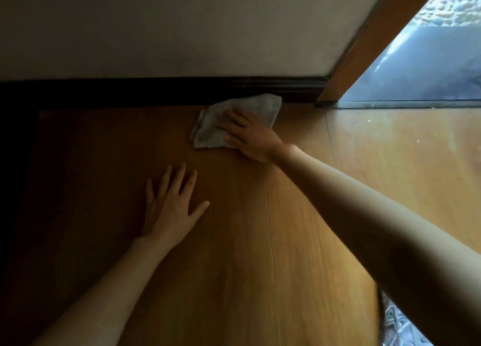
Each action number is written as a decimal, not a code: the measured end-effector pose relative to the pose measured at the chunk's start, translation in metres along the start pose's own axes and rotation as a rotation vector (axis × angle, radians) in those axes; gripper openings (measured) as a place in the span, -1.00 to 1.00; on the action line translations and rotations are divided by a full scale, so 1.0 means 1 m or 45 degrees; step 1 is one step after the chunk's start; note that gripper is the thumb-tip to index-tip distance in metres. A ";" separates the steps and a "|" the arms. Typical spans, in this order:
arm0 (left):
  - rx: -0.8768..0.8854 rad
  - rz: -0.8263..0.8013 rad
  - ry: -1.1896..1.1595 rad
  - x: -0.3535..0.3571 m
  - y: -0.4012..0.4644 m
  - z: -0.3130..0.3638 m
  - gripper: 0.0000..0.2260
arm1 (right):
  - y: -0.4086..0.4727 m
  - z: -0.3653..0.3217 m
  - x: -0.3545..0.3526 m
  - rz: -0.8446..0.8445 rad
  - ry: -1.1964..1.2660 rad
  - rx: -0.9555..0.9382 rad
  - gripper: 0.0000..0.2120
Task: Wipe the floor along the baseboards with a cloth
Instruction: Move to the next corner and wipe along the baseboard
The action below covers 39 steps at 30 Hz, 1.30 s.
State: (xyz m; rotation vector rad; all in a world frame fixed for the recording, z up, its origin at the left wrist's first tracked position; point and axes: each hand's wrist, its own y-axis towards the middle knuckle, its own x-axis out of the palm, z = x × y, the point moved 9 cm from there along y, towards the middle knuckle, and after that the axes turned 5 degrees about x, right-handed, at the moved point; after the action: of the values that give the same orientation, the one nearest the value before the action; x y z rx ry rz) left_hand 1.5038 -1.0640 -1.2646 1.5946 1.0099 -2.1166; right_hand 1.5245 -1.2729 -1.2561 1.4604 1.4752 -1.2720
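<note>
The limp, light grey folded cloth (229,123) slides best pressed flat; right hand (250,137) presses it open-palmed, left hand (170,205) splayed on the wooden floor (286,241).

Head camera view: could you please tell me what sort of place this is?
Probably a room in a home, at floor level by a doorway. A wooden floor meets a dark baseboard under a pale wall, with a wooden door frame to the right.

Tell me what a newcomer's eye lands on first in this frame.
The right hand pressing a grey cloth flat on the wooden floor, against the dark baseboard. Nearer the camera, the left hand lies spread on the boards. Bright daylight enters past the wooden door frame, upper right.
</note>
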 end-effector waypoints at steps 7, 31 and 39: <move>-0.048 -0.094 0.010 0.012 -0.005 0.005 -0.33 | -0.087 0.142 -0.032 0.248 0.043 0.402 -0.48; -0.088 -0.109 -0.008 0.018 -0.006 0.004 -0.31 | 0.006 0.018 0.005 0.025 0.023 -0.017 -0.54; -0.083 -0.096 -0.013 0.020 -0.006 0.003 -0.34 | -0.096 0.149 -0.039 0.213 -0.038 0.251 -0.51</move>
State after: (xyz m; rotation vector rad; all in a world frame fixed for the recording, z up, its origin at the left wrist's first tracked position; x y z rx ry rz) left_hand 1.4911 -1.0581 -1.2810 1.5366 1.1403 -2.1149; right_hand 1.4119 -1.4148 -1.2444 1.6475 1.2080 -1.3585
